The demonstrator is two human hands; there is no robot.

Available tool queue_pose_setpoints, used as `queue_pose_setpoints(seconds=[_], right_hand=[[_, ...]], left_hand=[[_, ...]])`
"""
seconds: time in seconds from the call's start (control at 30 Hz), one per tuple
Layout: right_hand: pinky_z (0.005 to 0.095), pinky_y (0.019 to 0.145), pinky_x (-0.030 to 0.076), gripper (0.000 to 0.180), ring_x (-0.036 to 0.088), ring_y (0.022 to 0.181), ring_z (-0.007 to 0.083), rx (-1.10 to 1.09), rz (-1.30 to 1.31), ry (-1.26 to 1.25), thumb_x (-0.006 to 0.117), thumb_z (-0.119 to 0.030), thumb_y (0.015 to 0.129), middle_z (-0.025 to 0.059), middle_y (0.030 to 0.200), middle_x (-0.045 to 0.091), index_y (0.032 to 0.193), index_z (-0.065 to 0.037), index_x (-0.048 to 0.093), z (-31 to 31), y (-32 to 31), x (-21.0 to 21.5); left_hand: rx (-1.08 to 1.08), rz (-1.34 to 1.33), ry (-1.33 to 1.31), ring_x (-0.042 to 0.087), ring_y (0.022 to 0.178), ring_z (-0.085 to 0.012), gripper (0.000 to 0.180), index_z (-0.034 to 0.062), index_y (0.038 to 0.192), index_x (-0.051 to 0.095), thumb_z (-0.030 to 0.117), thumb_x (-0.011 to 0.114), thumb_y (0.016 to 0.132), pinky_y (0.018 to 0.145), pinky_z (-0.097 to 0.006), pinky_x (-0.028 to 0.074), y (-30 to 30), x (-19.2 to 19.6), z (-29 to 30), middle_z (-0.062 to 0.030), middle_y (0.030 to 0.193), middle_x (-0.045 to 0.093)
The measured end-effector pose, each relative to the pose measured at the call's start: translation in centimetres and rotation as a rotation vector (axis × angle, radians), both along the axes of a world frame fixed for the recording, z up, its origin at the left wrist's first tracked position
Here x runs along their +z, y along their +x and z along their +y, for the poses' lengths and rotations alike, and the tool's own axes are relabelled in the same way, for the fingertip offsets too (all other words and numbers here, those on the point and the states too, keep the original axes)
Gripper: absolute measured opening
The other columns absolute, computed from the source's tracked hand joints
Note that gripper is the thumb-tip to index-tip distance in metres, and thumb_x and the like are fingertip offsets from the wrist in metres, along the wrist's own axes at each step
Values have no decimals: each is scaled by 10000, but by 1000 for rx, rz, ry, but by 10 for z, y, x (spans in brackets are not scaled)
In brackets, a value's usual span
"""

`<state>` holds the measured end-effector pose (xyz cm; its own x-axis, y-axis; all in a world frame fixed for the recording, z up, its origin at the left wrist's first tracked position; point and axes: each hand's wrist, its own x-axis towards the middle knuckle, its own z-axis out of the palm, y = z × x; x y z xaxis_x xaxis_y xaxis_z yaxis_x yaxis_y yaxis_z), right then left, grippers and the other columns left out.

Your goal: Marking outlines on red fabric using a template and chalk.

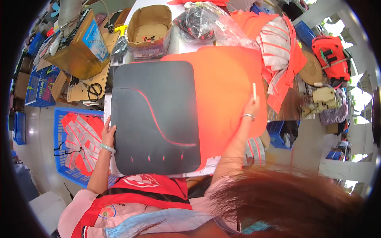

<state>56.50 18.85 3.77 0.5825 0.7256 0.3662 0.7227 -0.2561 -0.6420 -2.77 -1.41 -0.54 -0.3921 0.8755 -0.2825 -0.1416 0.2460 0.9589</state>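
A big dark grey template board (154,115) with a curved slot and several small notches lies on a sheet of bright orange fabric (228,95) spread over the work table. My left hand (108,135), a pale bangle on its wrist, grips the board's left edge. My right hand (251,106), a thin bracelet on its wrist, rests on the orange fabric near its right edge and holds a small white stick of chalk (254,90) upright.
An open cardboard box (150,29) and a clear bag of black straps (200,20) stand at the table's far end. Scissors (94,91) lie on cardboard to the left. A blue crate (59,158) of orange reflective vests sits below left. Striped orange garments (278,51) pile at right.
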Motion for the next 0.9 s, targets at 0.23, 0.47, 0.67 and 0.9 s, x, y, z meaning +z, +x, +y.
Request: queue_pose_setpoints(seconds=[0.23,0.47,0.67,0.9], right_hand=[[486,583,454,242,611,745,375,-189,-299,-252,469,-352,889,148,855,641,972,-165,597,56,94,-6],[505,568,450,244,611,740,375,-187,-427,-253,452,-376,886,122,873,646,981,-178,559,70,141,-38],[517,562,442,247,607,734,384,-232,-414,-259,457,-387,881,125,852,644,948,-164,540,56,156,-56],[517,588,451,273,602,747,410,-261,-381,-311,453,-398,890,165,836,641,977,-155,541,66,147,-56]], left_hand=[[37,-21,19,562,1007,-152,544,67,1390,338,22,525,881,860,-267,453,20,17,0,-99,1185,555],[31,54,-34,538,1046,-137,524,54,1377,364,46,540,883,893,-262,429,27,22,2,-81,1226,532],[61,103,4,550,993,-119,518,45,1383,342,4,477,884,834,-230,441,33,17,5,-97,1197,537],[61,136,-35,520,1070,-142,502,47,1370,377,48,510,886,907,-262,413,36,23,5,-87,1246,516]])
